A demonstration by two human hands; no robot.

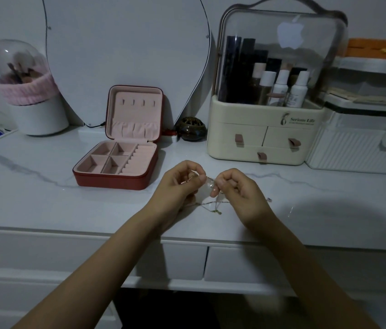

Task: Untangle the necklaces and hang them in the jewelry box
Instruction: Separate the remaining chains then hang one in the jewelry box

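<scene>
Both hands are working above the white table (45, 198), just in front of the open jewelry box (116, 167). The left hand (177, 184) is pinching a bit of the necklaces (211, 205) between thumb and fingertips; the right hand (237, 191) is pinching the chain right beside it, other fingers curled. The rest of the chains is hanging from the fingers and lying crossed on the table under the hands, with one loose end trailing off to the right.

Risks, as I judge them: pulling the two pinches apart is likely tightening the knot instead of opening it. Thin links could snap or kink under a hard tug. The dim light is making the crossings hard to read, so the wrong strand may get pulled. The trailing end could snag or slide toward the table edge.

Containers: the jewelry box lid is standing up, its hooks and pocket holding nothing that I can see; the tray compartments and ring rolls are looking bare too. The cream organizer (265, 138) at right is holding bottles (282, 89) under a clear cover, drawers closed. The domed holder (21, 74) at left is holding brushes.
</scene>
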